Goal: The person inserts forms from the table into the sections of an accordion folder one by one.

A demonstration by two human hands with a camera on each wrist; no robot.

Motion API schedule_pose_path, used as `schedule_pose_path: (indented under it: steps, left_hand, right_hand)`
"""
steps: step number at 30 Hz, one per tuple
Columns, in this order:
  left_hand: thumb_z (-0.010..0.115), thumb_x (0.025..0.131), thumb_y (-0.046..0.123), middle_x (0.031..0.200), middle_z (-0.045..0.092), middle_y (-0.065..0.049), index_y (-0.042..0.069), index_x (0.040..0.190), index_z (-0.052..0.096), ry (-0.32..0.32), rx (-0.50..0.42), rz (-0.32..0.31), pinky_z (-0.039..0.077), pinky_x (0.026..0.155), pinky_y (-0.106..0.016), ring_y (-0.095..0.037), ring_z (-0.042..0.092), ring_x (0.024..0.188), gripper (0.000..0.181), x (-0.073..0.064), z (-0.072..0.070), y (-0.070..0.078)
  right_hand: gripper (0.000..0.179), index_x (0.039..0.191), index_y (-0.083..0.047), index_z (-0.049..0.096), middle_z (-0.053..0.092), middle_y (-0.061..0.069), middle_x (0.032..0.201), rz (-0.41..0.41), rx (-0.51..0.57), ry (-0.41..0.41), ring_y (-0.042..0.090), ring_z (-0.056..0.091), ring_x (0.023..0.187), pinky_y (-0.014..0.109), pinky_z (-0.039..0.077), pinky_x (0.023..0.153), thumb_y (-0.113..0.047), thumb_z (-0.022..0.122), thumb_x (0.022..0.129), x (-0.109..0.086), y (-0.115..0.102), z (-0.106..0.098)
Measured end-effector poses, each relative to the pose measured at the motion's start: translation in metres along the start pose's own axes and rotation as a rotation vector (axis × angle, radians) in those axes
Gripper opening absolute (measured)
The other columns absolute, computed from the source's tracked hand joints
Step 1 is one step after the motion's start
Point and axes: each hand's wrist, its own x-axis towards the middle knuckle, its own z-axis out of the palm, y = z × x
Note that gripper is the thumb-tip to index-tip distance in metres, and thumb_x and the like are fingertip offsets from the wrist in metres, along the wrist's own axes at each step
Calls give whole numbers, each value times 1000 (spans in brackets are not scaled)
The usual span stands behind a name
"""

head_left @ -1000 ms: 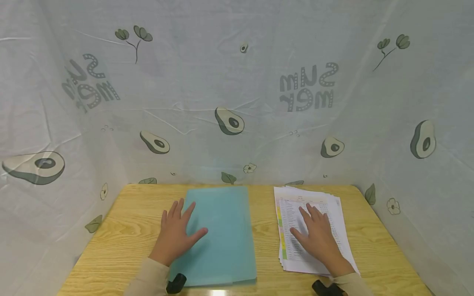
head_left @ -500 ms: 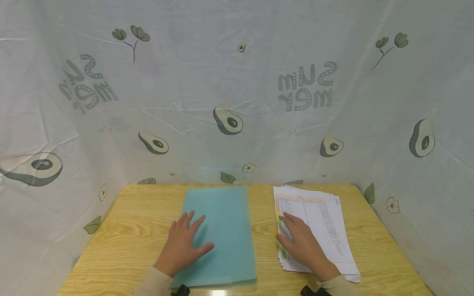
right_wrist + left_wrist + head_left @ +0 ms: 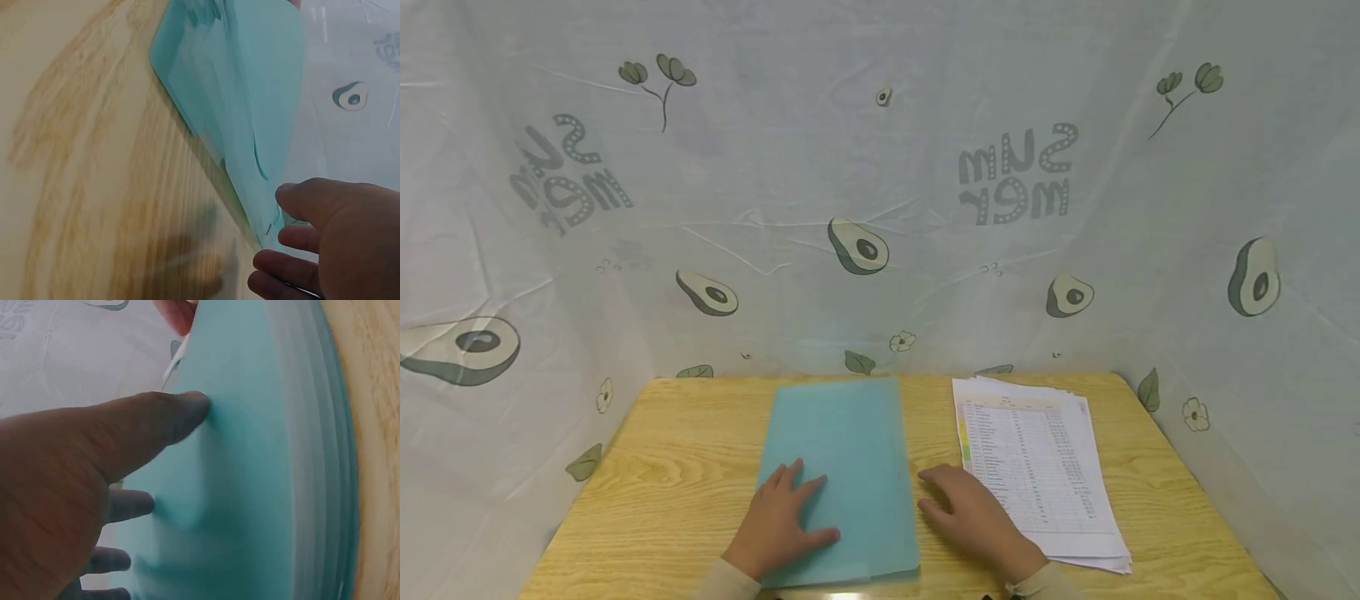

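A stack of teal plastic folders lies on the table, its layered edges showing in the left wrist view. Over the lower left part of the stack is my left hand, fingers spread; its thumb and fingertips touch or nearly touch the top folder. My right hand is between the folders and the paper stack, close to the folders' right edge. Its fingers are slightly bent with the thumb apart, and nothing is held. In the right wrist view the fingertips reach toward the folder edges; contact is unclear.
The printed sheets lie slightly fanned on the right side of the wooden table. A pale curtain with avocado and leaf prints surrounds the table at the back and both sides.
My right hand has moved left and nearer, from above the printed sheets to the folders' right edge. My left hand has come lower and nearer over the folders.
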Motion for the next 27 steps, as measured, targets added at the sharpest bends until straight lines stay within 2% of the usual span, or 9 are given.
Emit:
schedule_pose_path:
  steps: [7,12,21,24,27]
  left_hand:
    - [83,76,62,147,51,-27,12,135,68,-20,31,21,33,103,-79,-55,43,136,79,2,11,-1]
    - [81,78,63,149,49,-27,12,137,66,-30,33,31,31,103,-80,-55,41,138,80,8,14,4]
    - [79,82,60,152,47,-28,11,140,64,-42,11,52,28,105,-80,-54,39,141,78,21,20,14]
    - [81,83,55,150,48,-29,9,140,63,-30,-2,85,29,106,-78,-53,41,140,75,24,21,18]
    - [80,85,50,145,53,-27,7,138,64,-13,5,145,35,109,-71,-49,47,137,71,24,24,28]
  right_hand:
    - [32,125,-9,70,72,0,122,-72,-18,-1,24,66,117,48,51,101,-28,70,99,1,-2,10]
    - [31,125,-10,71,72,0,122,-78,-45,-1,23,66,116,47,51,101,-25,71,98,1,0,11]
    - [28,122,-10,72,72,1,119,-77,-83,18,23,66,114,47,52,99,-22,73,97,-4,2,0]
    - [28,121,-10,72,72,0,119,-63,-87,10,22,66,113,46,53,98,-23,73,97,-6,3,-2]
    - [27,121,-9,71,72,0,118,-52,-79,6,21,67,112,45,53,97,-24,72,98,-7,3,-3]
